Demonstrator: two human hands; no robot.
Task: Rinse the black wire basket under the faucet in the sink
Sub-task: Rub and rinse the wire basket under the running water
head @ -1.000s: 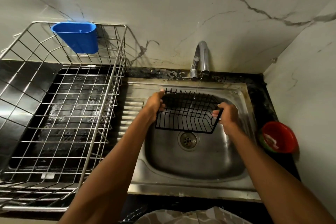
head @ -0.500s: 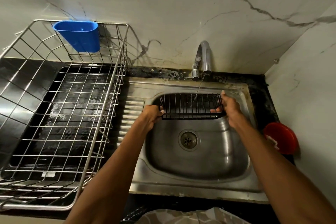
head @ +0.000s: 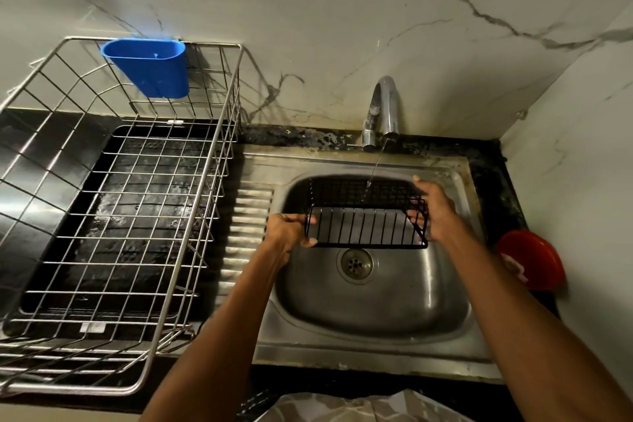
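1. While the thin stream from the faucet (head: 383,106) falls onto the far side of the black wire basket (head: 366,212), both hands hold it above the sink (head: 376,346), toward the bowl's back edge.
2. Left hand (head: 286,236) pinches the left end wire; right hand (head: 435,212) curls round the right end, fingers through the mesh.
3. Wet wire could slip from the left pinch, dropping the basket onto the drain (head: 356,262).
4. Such a narrow stream likely misses the near side unless the basket is tilted.
5. Water may splash toward the sink's right edge, near the red bowl (head: 531,260).
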